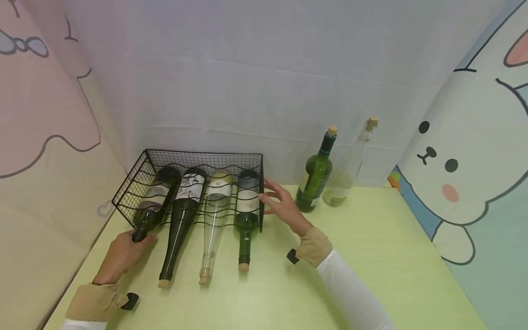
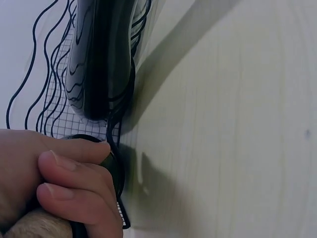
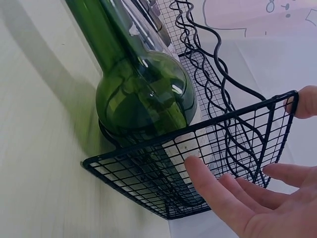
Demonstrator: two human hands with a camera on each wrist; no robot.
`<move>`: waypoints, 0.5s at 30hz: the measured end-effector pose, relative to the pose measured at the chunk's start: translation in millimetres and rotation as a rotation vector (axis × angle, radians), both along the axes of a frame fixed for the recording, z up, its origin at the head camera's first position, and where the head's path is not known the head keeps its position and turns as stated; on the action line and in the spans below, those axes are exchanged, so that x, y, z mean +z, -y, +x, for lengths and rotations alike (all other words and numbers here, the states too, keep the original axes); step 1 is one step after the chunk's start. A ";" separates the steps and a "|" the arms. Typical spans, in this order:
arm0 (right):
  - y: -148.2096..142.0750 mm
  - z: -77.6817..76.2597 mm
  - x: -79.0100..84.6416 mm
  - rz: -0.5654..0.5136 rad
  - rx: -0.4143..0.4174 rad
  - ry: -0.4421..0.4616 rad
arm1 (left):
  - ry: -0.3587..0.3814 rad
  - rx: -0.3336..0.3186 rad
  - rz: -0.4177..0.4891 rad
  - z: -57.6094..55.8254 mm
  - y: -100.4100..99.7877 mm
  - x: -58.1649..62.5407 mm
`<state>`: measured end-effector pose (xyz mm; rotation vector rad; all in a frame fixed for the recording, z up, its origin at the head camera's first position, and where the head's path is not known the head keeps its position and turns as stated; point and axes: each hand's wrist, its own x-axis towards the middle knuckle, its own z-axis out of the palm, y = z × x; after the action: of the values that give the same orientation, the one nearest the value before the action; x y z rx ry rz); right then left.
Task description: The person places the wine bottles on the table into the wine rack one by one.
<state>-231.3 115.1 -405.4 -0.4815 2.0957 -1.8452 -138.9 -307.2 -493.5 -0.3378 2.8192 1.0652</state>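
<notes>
A black wire bottle rack (image 1: 202, 158) lies on the table with several corked bottles in it, necks toward me. My left hand (image 1: 125, 251) grips the neck of the leftmost dark green wine bottle (image 1: 145, 219), its fingers curled round it in the left wrist view. My right hand (image 1: 284, 208) holds the rack's right end, with the thumb hooked over the edge and the fingers spread along the outer mesh (image 3: 237, 126). Beside them lie a slim dark bottle (image 1: 181, 220), a clear bottle (image 1: 214, 220) and a green bottle (image 1: 246, 220).
Right of the rack, a green wine bottle (image 1: 315, 176) and a clear corked bottle (image 1: 344, 176) stand upright near the back of the pale green table (image 1: 371, 256). A white curtain (image 1: 264, 91) hangs behind. Printed cartoon cloths (image 1: 474, 160) flank both sides.
</notes>
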 end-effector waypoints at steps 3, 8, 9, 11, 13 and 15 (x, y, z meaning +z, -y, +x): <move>-0.1 0.2 0.0 -0.005 0.006 0.008 | 0.028 0.004 0.022 -0.1 -0.2 -0.3; 0.5 0.9 0.3 0.006 -0.008 0.010 | 0.080 0.004 0.089 -1.0 0.0 -1.0; 0.5 1.1 0.5 0.014 -0.012 0.006 | 0.088 -0.001 0.100 -0.8 0.2 -0.8; 0.6 1.6 1.1 0.027 -0.017 0.000 | 0.102 -0.011 0.115 -0.3 0.8 0.6; 0.6 2.1 2.0 0.039 -0.019 -0.004 | 0.118 -0.018 0.129 0.7 1.5 2.2; 0.5 2.5 3.2 0.045 -0.018 -0.006 | 0.131 -0.015 0.145 2.3 1.8 3.9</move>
<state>-228.7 114.6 -402.2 -0.4593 2.1472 -1.8040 -136.6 -309.0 -489.5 -0.3569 2.6093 1.1904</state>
